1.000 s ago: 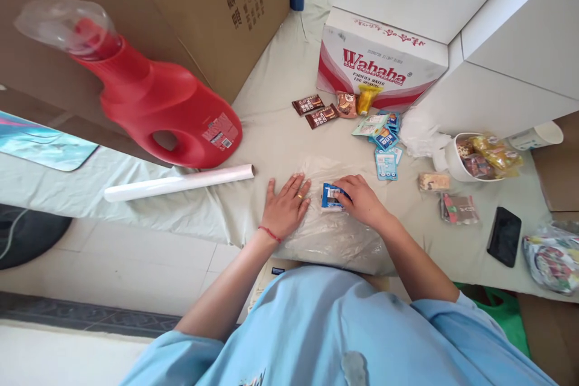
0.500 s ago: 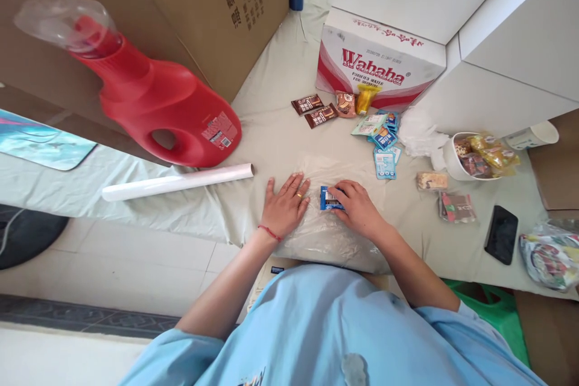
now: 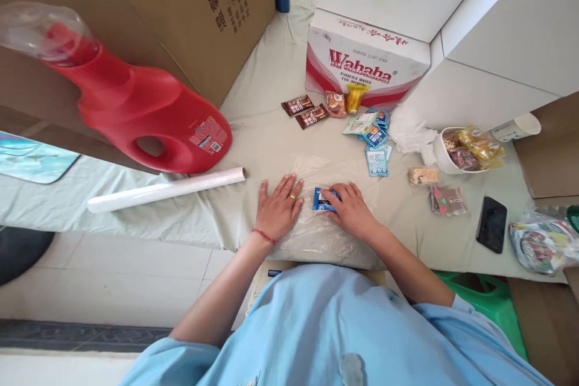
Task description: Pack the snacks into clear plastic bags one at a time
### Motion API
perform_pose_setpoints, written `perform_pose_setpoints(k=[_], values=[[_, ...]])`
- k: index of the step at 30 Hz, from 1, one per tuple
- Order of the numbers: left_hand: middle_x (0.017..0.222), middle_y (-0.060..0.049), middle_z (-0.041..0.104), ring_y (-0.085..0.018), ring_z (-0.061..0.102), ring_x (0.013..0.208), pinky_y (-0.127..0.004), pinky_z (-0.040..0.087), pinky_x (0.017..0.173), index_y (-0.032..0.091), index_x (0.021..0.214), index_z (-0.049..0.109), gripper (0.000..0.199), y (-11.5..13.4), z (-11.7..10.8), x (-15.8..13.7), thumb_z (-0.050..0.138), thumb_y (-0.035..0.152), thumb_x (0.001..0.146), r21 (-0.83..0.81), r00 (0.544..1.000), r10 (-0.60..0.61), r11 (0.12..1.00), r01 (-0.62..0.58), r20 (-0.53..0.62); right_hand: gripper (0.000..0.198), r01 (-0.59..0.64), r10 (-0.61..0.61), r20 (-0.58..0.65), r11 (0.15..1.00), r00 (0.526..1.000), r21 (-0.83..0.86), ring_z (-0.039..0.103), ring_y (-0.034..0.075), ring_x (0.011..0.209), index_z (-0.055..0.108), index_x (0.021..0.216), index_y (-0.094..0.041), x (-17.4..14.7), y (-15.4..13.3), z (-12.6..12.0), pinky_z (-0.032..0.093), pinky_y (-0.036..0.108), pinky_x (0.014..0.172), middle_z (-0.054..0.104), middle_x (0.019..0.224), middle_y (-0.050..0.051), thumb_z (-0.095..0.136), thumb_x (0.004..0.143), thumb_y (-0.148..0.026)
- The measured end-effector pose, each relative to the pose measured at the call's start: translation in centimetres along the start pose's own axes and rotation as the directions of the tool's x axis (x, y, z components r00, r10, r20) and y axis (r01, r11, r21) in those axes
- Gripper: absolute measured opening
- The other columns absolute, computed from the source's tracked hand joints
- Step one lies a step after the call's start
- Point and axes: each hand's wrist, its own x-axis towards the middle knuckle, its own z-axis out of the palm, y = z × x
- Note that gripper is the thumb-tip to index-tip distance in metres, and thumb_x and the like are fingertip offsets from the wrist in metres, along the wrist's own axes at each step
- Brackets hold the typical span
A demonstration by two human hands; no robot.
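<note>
My left hand [image 3: 279, 207] lies flat on clear plastic film [image 3: 312, 236], fingers spread, with a ring and a red string bracelet on it. It holds nothing. Just to its right, a small blue snack packet [image 3: 319, 199] lies on the film. My right hand [image 3: 354, 210] grips this packet by its right end, thumb and curled fingers over it, so that end is hidden. Beyond the hands are brown cocoa snack packets [image 3: 312, 116] and several blue and light-blue sachets [image 3: 377, 161].
On the left are a red detergent bottle [image 3: 154, 114] and a white roll [image 3: 167, 190]. A Wahaba-style water carton [image 3: 366, 66] stands at the back. A white bowl of snacks [image 3: 446, 160], a paper cup [image 3: 518, 128] and a black phone [image 3: 491, 224] are at right.
The whole view has shifted slightly, so things appear a little further left. Both hands keep nearly the same pose, and the blue snack packet stays under my right hand.
</note>
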Motion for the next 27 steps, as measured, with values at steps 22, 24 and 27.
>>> perform_pose_setpoints(k=[22, 24, 27], values=[[0.164, -0.011, 0.049, -0.027, 0.038, 0.157, -0.057, 0.017, 0.132, 0.021, 0.128, 0.064, 0.061, -5.8, -4.3, -3.5, 0.051, 0.008, 0.07, -0.326, 0.875, 0.414, 0.888, -0.326, 0.253, 0.016, 0.156, -0.047, -0.246, 0.881, 0.968, 0.447, 0.064, 0.023, 0.103, 0.066, 0.111, -0.023, -11.1, 0.9, 1.3, 0.058, 0.042, 0.089, 0.07, 0.117, 0.012, 0.054, 0.103, -0.017], [0.167, -0.012, 0.044, -0.028, 0.033, 0.159, -0.058, 0.015, 0.132, 0.022, 0.128, 0.063, 0.057, -6.2, -4.6, -3.3, 0.054, 0.012, 0.073, -0.341, 0.856, 0.423, 0.884, -0.319, 0.298, 0.014, 0.154, -0.018, -0.247, 0.825, 0.969, 0.544, 0.066, 0.021, 0.106, 0.066, 0.111, -0.025, -9.9, 1.1, 0.0, 0.057, 0.04, 0.091, 0.07, 0.118, 0.011, 0.054, 0.104, -0.02], [0.163, -0.012, 0.051, -0.029, 0.039, 0.156, -0.059, 0.02, 0.13, 0.023, 0.12, 0.066, 0.034, -6.3, -4.3, -2.7, 0.06, 0.028, 0.088, -0.361, 0.866, 0.403, 0.887, -0.289, 0.295, 0.012, 0.102, 0.049, -0.204, 0.739, 0.978, 0.665, 0.068, 0.019, 0.104, 0.066, 0.106, -0.025, -8.1, 2.1, -1.9, 0.055, 0.036, 0.091, 0.072, 0.113, 0.009, 0.054, 0.105, -0.026]])
